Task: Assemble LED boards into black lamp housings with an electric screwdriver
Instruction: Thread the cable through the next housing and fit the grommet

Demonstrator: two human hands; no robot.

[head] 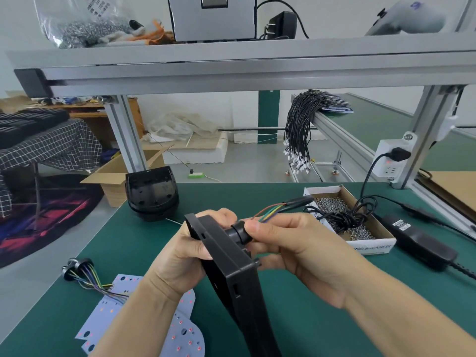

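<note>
Scene was bright and evenly lit w/ soft, diffuse light; source itself wasn't visible. Shadows were faint: only a soft dark patch under the stacked housings (152, 194) and beneath the hands on the green mat (283, 318). No harsh glare, just a mild sheen on the shelf rail (231, 65) and plastic bag (77, 19). Wide-angle distortion was strong: rail and frame posts bowed and leaned toward the edges, forearms stretched at the bottom. Centre was fairly sharp; corners, esp. the grey object top right (412, 19), looked soft and smeared.

White walls (185, 104), grey floor (242, 163), aluminium-framed shelf (231, 65) overhead.
</note>
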